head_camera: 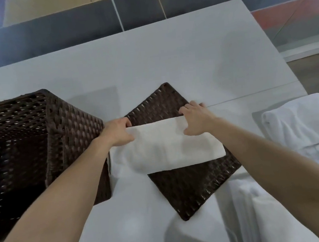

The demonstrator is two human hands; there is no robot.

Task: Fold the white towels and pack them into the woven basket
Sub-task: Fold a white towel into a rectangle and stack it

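No text, label, brand, number or sign can be read anywhere in view.

White table (pixel 167 60) before a grey partition (pixel 45 34); wood floor (pixel 318 71) at right.
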